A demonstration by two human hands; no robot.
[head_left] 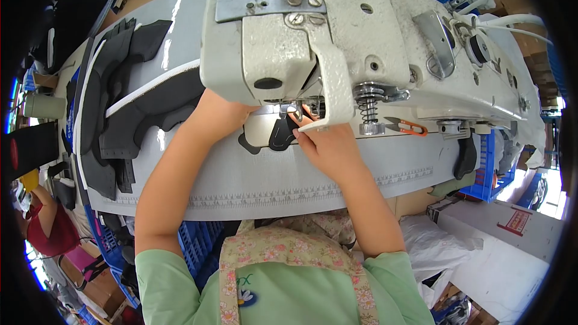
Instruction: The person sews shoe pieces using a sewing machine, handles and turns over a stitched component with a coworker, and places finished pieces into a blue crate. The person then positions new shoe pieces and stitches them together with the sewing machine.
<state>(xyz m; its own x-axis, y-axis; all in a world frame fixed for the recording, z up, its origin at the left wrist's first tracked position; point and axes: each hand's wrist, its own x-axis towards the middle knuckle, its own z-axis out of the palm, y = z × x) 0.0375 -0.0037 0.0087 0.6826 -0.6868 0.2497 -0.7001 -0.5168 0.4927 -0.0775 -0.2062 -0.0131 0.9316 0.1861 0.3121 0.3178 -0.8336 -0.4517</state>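
Note:
A cream-coloured sewing machine (289, 42) stands over the work, its presser foot (291, 110) low on a small black cut piece (281, 135). My right hand (330, 147) is just right of the needle area, thumb and finger closed at the edge of that piece. A pale lever of the machine partly covers these fingers. To the left of the foot is my left hand (224, 115); the machine head hides its fingers, so what they hold does not show. Another dark rounded edge (248, 144) shows below the left hand.
Dark cut pieces with white edging (153, 93) lie at the table's left. Orange-handled thread snips (407, 126) rest right of the needle. A printed ruler (283, 195) runs along the front edge. Blue crates (484, 171) and a white box (500, 247) stand at right. Another person (51, 222) is at far left.

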